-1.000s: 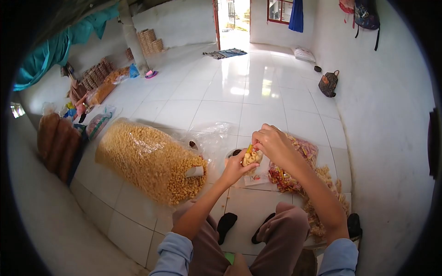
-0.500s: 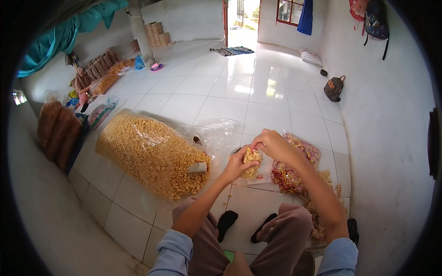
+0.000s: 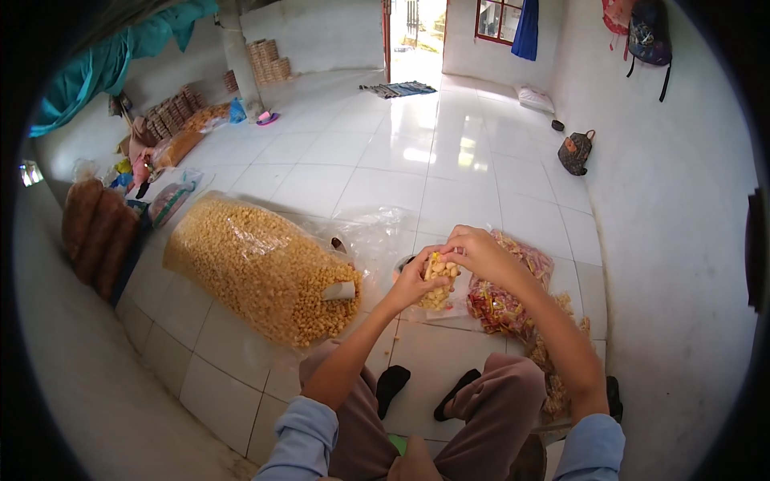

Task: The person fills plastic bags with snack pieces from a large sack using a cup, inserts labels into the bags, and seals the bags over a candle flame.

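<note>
A small clear bag of pale yellow snacks (image 3: 437,297) hangs upright between my hands. My left hand (image 3: 411,282) is wrapped round its left side near the top. Fingers of my right hand (image 3: 472,250) are pinched at the bag's mouth, where a bit of yellow shows. Left of them lies a large clear sack of golden snacks (image 3: 249,260), its open end towards me, with a white scoop (image 3: 339,291) resting in the snacks. Just right of the small bag is a bag of red and yellow packets (image 3: 501,305).
Filled small bags (image 3: 555,385) lie by my right knee. Tall brown sacks (image 3: 100,232) stand at the left wall, with a person (image 3: 141,148) sitting beyond them. A patterned backpack (image 3: 575,152) leans on the right wall. A mat (image 3: 399,90) lies before the doorway.
My right fingers have come down closer to the bag's mouth, and less of the yellow piece shows there. The small bag now hangs more upright. The camera view has shifted slightly.
</note>
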`<state>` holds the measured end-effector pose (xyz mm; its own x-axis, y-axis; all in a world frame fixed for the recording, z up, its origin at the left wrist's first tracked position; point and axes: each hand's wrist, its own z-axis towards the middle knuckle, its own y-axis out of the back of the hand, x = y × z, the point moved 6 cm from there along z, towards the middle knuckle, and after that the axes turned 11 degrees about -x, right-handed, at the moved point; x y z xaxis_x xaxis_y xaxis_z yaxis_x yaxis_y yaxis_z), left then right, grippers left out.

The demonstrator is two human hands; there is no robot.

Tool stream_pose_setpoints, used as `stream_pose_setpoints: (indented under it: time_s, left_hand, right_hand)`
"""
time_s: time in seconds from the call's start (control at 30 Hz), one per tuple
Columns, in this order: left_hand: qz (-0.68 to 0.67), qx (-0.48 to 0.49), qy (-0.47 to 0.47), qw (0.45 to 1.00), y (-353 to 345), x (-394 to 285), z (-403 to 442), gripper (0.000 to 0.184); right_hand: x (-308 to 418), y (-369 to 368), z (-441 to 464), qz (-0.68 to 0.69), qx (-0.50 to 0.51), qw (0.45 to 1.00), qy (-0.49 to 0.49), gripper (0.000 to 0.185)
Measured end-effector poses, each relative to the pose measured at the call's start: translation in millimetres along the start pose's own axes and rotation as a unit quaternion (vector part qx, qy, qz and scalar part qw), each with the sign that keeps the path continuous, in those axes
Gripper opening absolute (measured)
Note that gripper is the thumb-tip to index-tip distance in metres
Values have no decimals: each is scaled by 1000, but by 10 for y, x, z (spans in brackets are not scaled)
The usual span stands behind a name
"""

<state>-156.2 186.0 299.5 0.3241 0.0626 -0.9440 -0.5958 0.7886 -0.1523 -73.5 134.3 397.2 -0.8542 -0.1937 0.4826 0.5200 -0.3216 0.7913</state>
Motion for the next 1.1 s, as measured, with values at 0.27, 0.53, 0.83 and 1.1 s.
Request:
stream_pose_setpoints:
  time_s: [0.27, 0.53, 0.83, 1.1]
  left_hand:
    - [4, 28, 94, 995, 16, 137, 7, 50]
    - [31, 1, -1, 1000, 19, -19, 4, 56]
    - [-1, 20, 6, 1000, -25, -44, 0, 52]
    - [-9, -25, 30, 999, 58, 69, 23, 49]
  right_hand:
    - [-26, 163, 25, 3, -81, 997, 2, 13]
    - [-66, 93, 32, 17, -109, 993, 32, 14]
    - [-21, 39, 64, -15, -62, 998, 3, 14]
    - [-9, 125, 71, 8, -55, 998, 2, 13]
